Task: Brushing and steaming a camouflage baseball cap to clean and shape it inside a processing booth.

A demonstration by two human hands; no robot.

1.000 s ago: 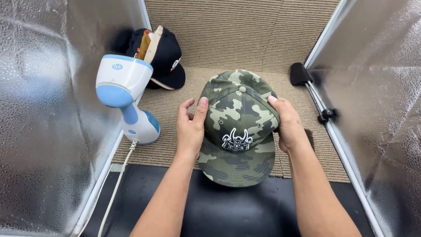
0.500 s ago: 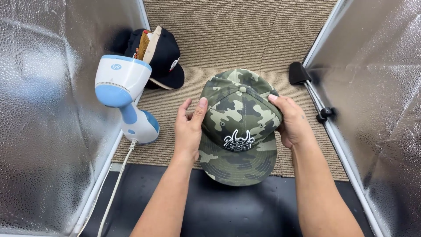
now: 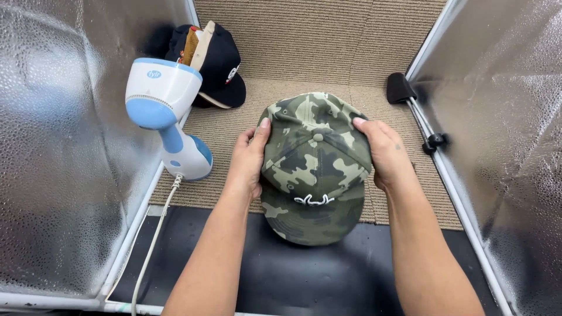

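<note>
From the head view, I see the camouflage cap [image 3: 316, 169] has turned slightly since a second ago, its brim now toward me over the black mat [image 3: 304, 275]. My left hand [image 3: 249, 158] and right hand [image 3: 383, 152] clasp its crown, fingers pressed flat. The handheld steamer [image 3: 167, 117] stands untouched.

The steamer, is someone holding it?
No, the blue and white steamer stands alone by the shiny wall, while the left hand and right hand both grip the camouflage cap.
</note>
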